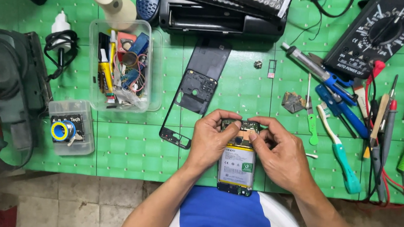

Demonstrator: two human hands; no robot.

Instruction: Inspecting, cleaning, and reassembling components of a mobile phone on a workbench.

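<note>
Green matting covers the bench, and the opened phone lies at its near edge. Left hand pinches the phone's top corner; right hand presses fingertips on its upper board. Best kept light, steady, square; back frame lies just beyond.

- An opened black smartphone with its battery exposed lies on the green gridded bench, at its near edge.
- The left hand and right hand flank the phone.
- A black plastic phone frame lies behind and left.
- A clear plastic parts box sits further left.
- Long-handled tools lie right.
</note>
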